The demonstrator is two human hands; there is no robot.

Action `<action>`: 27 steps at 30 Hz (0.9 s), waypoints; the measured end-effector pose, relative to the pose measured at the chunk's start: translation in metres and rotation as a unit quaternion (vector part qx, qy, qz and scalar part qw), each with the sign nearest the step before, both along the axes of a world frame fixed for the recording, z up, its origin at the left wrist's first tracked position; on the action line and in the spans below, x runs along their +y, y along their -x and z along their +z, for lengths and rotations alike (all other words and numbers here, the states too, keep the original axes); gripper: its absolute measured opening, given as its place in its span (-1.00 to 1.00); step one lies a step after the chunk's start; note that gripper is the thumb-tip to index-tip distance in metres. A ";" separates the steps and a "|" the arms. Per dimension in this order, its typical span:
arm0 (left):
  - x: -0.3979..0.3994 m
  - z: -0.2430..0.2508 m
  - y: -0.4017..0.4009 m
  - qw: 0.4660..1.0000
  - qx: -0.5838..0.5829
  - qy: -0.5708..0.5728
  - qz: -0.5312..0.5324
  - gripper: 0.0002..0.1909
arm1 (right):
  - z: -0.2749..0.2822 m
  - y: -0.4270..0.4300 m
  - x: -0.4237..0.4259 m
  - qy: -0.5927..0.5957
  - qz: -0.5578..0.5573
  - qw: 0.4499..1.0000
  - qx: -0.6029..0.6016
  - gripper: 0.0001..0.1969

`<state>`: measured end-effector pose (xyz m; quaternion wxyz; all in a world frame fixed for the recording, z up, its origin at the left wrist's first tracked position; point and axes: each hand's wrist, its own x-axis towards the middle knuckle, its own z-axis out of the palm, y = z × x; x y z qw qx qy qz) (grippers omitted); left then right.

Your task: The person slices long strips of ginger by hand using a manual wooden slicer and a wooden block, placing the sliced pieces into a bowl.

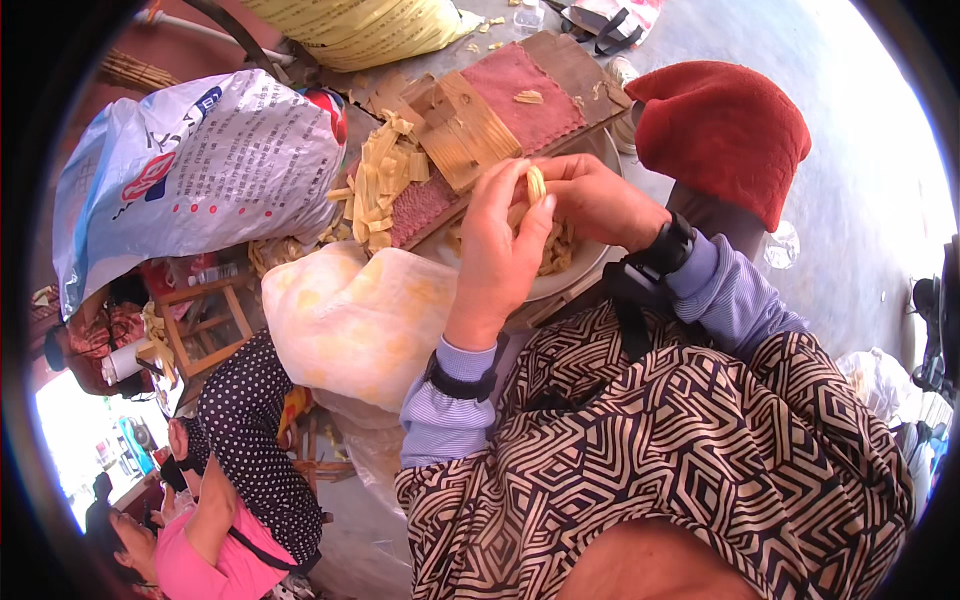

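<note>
Both my hands meet in front of me, above a round light basin [609,255]. Between the fingertips of my left hand [501,240] and my right hand [604,196] is a small folded piece of yellowish dried strip [535,184]. More pale yellow pieces [556,251] lie in the basin, partly hidden by my hands. Just beyond my hands, a wooden block [469,135] with a recess rests on a board [577,71] covered in part by a red cloth [517,97]. A pile of flat yellowish strips [386,180] lies left of the block, and one short piece [529,97] lies on the cloth.
A printed white sack [217,165] and a yellow sack [360,30] stand beyond the board. A pale cloth [360,315] covers something on my left; a red cloth [720,135] drapes over a dark support on the right. A person in pink [217,547] sits at lower left, near a wooden frame [202,367].
</note>
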<state>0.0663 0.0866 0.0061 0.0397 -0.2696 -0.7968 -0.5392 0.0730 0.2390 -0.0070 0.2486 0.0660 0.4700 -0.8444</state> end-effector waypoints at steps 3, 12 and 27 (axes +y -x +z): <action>0.003 0.013 0.002 0.999 -0.028 0.017 0.039 -0.78 | 0.010 -0.002 -0.003 -0.392 -0.109 0.838 0.364 -0.90; 0.004 0.001 -0.048 0.851 -0.487 -0.198 0.017 -0.76 | -0.003 0.015 0.008 -0.482 -0.263 0.657 0.516 -0.88; -0.025 0.033 0.009 0.960 0.186 0.201 0.058 -0.96 | 0.066 0.031 0.017 -0.229 0.122 0.955 0.140 -0.87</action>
